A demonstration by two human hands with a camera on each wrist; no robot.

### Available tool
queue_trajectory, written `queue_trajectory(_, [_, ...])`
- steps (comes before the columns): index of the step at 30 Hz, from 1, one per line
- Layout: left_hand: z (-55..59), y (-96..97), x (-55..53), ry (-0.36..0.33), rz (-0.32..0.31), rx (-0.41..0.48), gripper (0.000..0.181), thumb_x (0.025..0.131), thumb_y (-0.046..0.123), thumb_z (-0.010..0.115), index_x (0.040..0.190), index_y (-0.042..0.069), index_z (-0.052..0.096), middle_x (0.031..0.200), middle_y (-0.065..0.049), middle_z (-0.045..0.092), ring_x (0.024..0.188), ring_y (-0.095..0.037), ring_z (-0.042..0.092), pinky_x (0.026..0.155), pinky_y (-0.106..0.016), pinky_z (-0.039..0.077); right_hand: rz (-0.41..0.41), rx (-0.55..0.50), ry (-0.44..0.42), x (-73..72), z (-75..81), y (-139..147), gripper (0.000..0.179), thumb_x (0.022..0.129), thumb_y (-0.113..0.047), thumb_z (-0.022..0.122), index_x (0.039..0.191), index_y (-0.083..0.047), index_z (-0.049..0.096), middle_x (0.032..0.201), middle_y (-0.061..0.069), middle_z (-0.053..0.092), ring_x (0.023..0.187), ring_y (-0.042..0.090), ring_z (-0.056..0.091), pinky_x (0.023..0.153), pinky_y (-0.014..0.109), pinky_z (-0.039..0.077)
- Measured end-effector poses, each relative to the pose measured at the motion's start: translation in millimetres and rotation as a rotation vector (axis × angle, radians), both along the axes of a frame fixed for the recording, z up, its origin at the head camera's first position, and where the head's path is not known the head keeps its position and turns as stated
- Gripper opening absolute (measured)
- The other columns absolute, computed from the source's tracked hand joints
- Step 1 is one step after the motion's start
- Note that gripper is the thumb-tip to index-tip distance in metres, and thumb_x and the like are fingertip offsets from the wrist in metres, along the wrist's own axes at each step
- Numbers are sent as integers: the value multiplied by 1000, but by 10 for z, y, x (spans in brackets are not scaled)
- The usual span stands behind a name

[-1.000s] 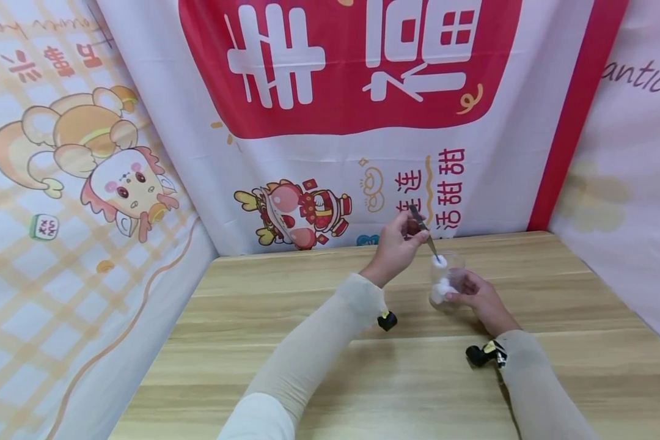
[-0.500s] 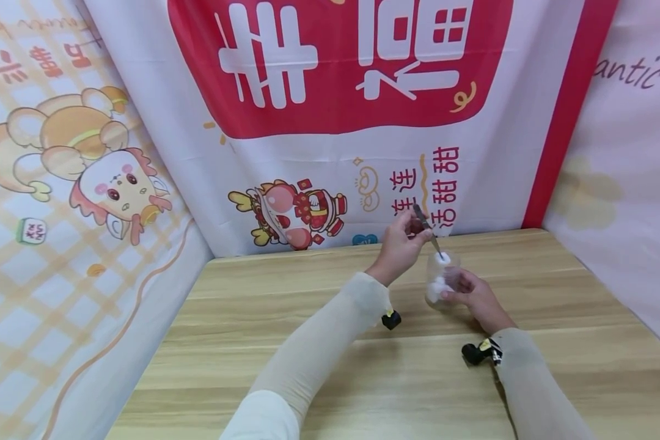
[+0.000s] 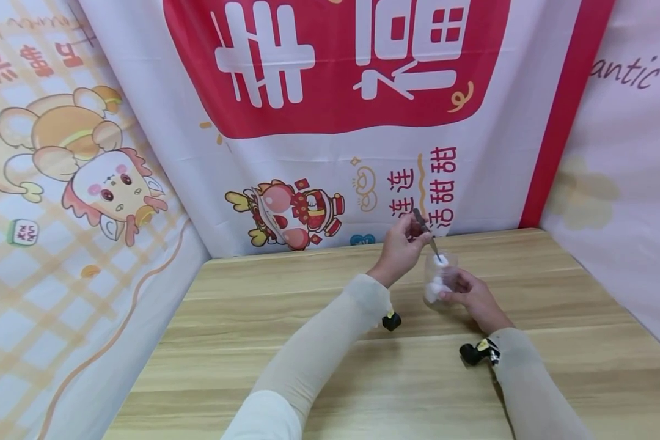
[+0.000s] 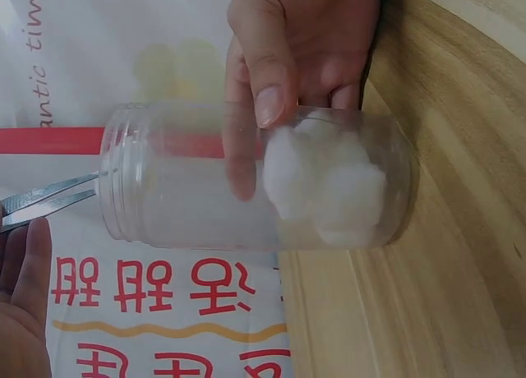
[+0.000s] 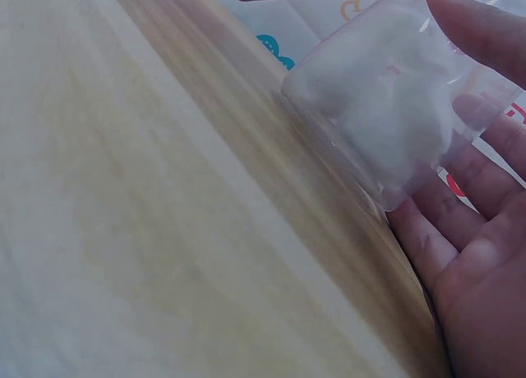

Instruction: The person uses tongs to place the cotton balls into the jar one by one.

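Observation:
My left hand [image 3: 398, 252] pinches metal tweezers [image 3: 426, 227] near their upper end, the points angled down at the mouth of a clear plastic jar [image 4: 193, 209]. In the left wrist view the tweezer tips stand slightly apart at the threaded rim. A white patch [image 3: 441, 260] shows at the tips in the head view; I cannot tell whether they hold it. My right hand [image 3: 477, 300] grips the jar's lower part, thumb on one side and fingers on the other. Several white cotton balls [image 4: 329, 181] lie bunched in the jar's bottom, close over the table.
The wood-grain table [image 3: 308, 293] stretches around both hands. A printed white and red cloth [image 3: 335, 153] hangs right behind its back edge, with more cloth at both sides. Small black cameras [image 3: 392, 321] sit at the wrists.
Both hands and the jar appear slightly further left in the head view as the whole scene shifts. The tweezers stay at the jar's mouth, and both grips look unchanged.

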State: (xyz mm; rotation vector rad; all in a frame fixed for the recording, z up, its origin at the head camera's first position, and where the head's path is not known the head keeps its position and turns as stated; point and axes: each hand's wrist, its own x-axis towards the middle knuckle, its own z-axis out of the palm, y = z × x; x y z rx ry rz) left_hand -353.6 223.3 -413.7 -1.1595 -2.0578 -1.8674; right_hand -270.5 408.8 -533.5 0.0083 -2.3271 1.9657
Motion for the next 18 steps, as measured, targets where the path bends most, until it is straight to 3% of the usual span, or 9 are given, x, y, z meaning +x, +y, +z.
queue_trajectory(8, [-93,-11,-26,-8,-6,13,25,89,0,68,111,10,60,94,-1,63,85,-9,62,76,-22,56,8,-5,-7,-4,-3,0,76,82,-33,79,142,-7,41,144,16,45,134,33,39,112,53,27])
queue_trajectory(18, [-120,-54,-19,6,-14,20,25,89,0,67,111,9,60,93,0,63,84,-9,62,77,-23,56,14,-10,12,-3,-8,3,72,82,-32,79,140,-8,44,144,13,46,134,31,39,112,51,27])
